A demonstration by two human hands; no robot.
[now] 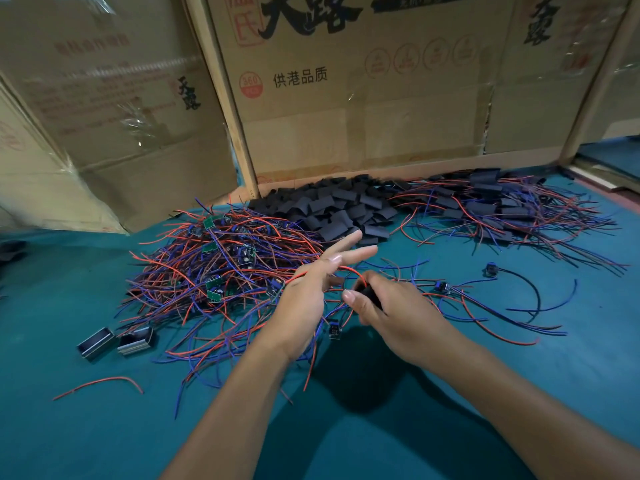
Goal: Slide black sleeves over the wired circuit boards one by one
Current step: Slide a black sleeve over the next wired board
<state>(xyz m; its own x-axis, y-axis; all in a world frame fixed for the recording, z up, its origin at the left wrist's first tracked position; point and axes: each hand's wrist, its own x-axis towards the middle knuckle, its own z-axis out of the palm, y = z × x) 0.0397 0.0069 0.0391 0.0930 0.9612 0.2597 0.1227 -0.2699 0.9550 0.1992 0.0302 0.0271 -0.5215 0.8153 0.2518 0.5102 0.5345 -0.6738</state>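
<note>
At mid-frame the right hand is curled round a black sleeve, a light, floppy tube best pinched at its mouth, while the left hand, fingers spread, lifts a springy red wire above the teal desk.

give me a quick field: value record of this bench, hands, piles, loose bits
surface: teal table cover
left hand: fingers spread, red wire running across it
right hand: grips a black sleeve
unsleeved pile: bare boards with red and blue wires, left of centre
sleeve pile: loose black sleeves, back centre
finished pile: sleeved boards, back right
loose bits: two small metal boxes near left; stray boards at right
backdrop: cardboard boxes
</note>
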